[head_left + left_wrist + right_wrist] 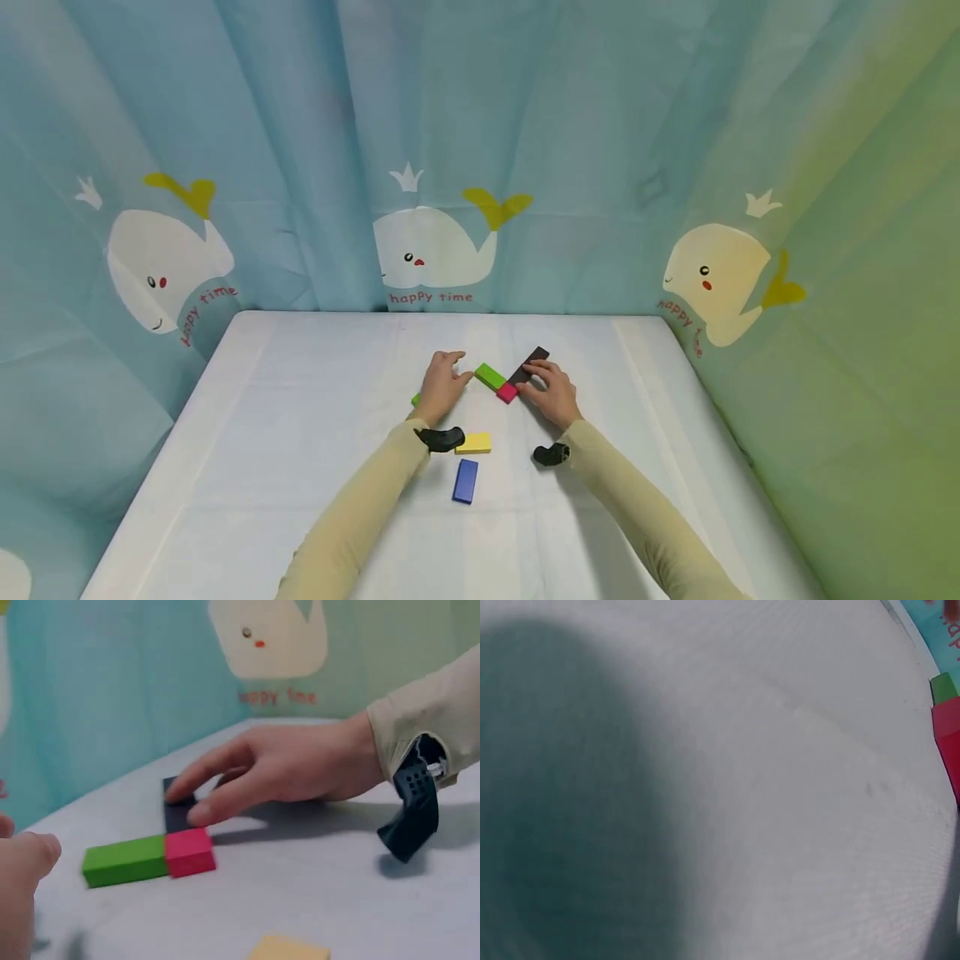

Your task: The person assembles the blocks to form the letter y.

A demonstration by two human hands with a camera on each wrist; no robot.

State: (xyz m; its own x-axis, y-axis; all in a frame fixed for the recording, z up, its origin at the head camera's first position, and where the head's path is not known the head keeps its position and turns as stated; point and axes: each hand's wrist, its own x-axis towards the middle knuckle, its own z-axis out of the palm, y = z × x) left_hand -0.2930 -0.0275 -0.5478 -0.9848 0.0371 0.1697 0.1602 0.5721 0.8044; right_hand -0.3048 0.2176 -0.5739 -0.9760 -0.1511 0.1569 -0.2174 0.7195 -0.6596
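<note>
A black block [537,354], a small red block [507,392] and a green block [490,376] lie joined in a V shape on the white table. My right hand [553,397] pinches the black block across its width, index finger over the top and thumb at its side near the red block. To the left of the green block, my left hand [441,387] holds nothing, its thumb and index finger spread apart. Only the thumb and a fingertip of this hand show in the left wrist view. The right wrist view catches the red block [948,735] at its edge.
Another green block [416,400] is mostly hidden behind the left wrist. Nearer to me lie a yellow block [476,443] and a blue block [465,482]. A blue-green curtain [585,167] with whale prints hangs along the back and sides of the table [300,400].
</note>
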